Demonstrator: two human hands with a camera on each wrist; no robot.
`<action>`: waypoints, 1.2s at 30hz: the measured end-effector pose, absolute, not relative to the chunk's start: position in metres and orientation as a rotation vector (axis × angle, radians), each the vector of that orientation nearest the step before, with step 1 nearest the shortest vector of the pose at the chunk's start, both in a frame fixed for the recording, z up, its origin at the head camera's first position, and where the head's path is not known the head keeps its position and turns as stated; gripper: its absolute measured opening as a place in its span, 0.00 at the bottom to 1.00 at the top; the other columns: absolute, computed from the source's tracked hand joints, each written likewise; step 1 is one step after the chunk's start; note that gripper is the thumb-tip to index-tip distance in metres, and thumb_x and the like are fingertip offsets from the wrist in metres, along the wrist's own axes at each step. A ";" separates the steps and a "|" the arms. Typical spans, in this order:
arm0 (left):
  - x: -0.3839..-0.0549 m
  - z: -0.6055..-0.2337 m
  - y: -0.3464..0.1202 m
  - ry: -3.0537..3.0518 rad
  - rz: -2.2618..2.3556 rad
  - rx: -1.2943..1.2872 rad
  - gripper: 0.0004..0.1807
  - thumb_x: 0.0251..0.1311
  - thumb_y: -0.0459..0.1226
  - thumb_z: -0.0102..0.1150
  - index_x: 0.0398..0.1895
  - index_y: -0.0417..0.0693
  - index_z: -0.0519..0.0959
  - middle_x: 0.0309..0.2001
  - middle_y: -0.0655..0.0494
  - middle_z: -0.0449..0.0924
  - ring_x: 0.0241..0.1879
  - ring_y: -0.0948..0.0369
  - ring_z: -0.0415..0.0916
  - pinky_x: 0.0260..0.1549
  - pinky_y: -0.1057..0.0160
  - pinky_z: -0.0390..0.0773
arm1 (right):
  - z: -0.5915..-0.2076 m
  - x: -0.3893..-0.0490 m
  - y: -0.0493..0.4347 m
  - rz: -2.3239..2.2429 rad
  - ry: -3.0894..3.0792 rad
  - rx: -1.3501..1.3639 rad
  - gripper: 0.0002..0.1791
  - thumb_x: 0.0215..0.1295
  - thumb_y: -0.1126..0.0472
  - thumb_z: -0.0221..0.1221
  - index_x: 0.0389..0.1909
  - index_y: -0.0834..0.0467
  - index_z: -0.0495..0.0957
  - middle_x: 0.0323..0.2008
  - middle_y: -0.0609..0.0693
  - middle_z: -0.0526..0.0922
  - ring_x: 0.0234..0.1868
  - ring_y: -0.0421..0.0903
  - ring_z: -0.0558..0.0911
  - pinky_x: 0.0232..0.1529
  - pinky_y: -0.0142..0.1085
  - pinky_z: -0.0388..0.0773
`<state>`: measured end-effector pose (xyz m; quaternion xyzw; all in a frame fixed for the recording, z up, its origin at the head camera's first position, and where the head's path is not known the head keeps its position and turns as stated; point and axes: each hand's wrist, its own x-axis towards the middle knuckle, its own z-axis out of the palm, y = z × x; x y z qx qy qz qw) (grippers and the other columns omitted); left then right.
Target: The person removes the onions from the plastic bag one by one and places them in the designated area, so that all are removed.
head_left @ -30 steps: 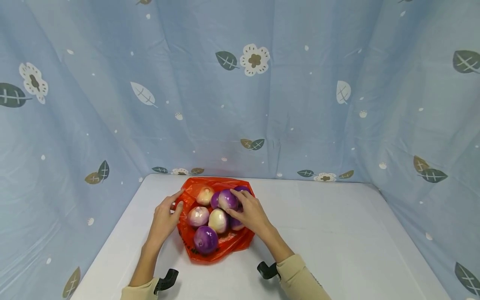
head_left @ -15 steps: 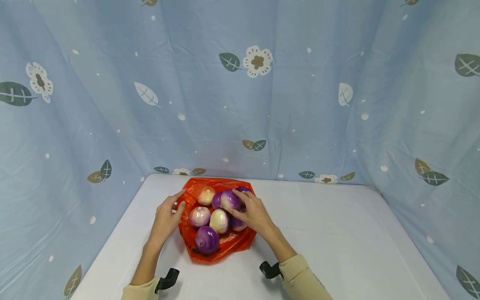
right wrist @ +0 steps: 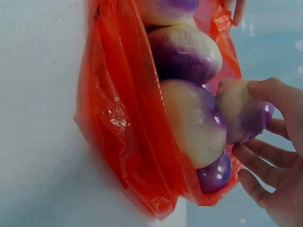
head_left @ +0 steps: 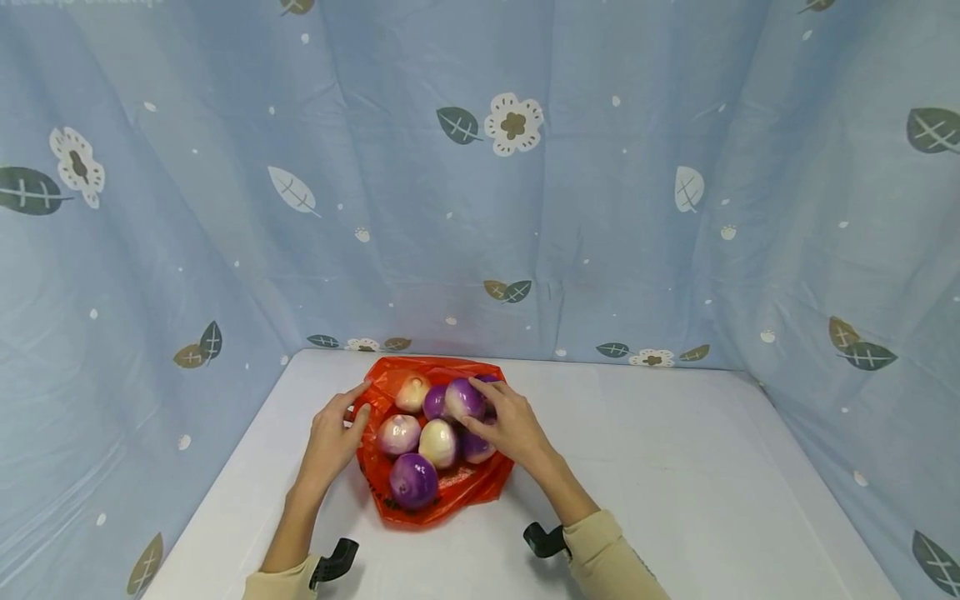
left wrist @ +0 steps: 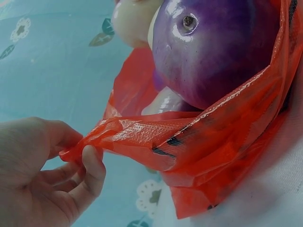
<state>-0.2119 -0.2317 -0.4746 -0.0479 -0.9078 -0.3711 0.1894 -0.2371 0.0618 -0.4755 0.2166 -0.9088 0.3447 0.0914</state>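
Observation:
A red plastic bag (head_left: 471,495) lies open on the white table, with several shiny purple-and-white onions in it. My left hand (head_left: 327,432) pinches the bag's left rim between thumb and fingers, drawing the red plastic (left wrist: 208,146) outward in the left wrist view. On the bag's right side, my right hand (head_left: 514,422) grips an onion (head_left: 462,399) from the right. The right wrist view shows thumb and fingertips on this onion (right wrist: 239,113), close beside the others in the bag. A deep purple onion (head_left: 413,481) sits nearest the bag's front.
The white table (head_left: 675,483) stretches away to the right of the bag. A blue curtain (head_left: 600,208) with leaves and flowers hangs behind and on both sides. Black wrist mounts (head_left: 545,540) stick out from the beige sleeves.
My right hand and the onion it grips have shifted slightly to the right. The left hand stays at the bag's rim.

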 end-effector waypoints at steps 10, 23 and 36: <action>-0.212 -0.477 -0.232 -2.570 -1.041 -0.120 0.22 0.65 0.33 0.57 0.63 0.45 0.76 0.45 0.43 0.82 0.32 0.57 0.74 0.27 0.71 0.77 | -0.469 -0.234 0.070 1.020 -2.713 0.584 0.37 0.58 0.49 0.69 0.69 0.47 0.69 0.55 0.54 0.79 0.56 0.53 0.81 0.50 0.46 0.82; -0.212 -0.477 -0.232 -2.569 -1.034 -0.130 0.21 0.65 0.33 0.57 0.62 0.44 0.76 0.45 0.43 0.82 0.32 0.57 0.75 0.30 0.70 0.78 | -0.461 -0.237 0.088 1.014 -2.653 0.585 0.36 0.57 0.48 0.69 0.68 0.49 0.70 0.53 0.55 0.80 0.50 0.51 0.83 0.47 0.43 0.84; -0.215 -0.477 -0.233 -2.569 -1.029 -0.130 0.21 0.65 0.34 0.57 0.62 0.43 0.76 0.43 0.44 0.82 0.33 0.57 0.76 0.30 0.68 0.78 | -0.458 -0.241 0.111 0.991 -2.593 0.622 0.35 0.58 0.48 0.69 0.66 0.51 0.72 0.51 0.55 0.82 0.48 0.53 0.84 0.46 0.42 0.84</action>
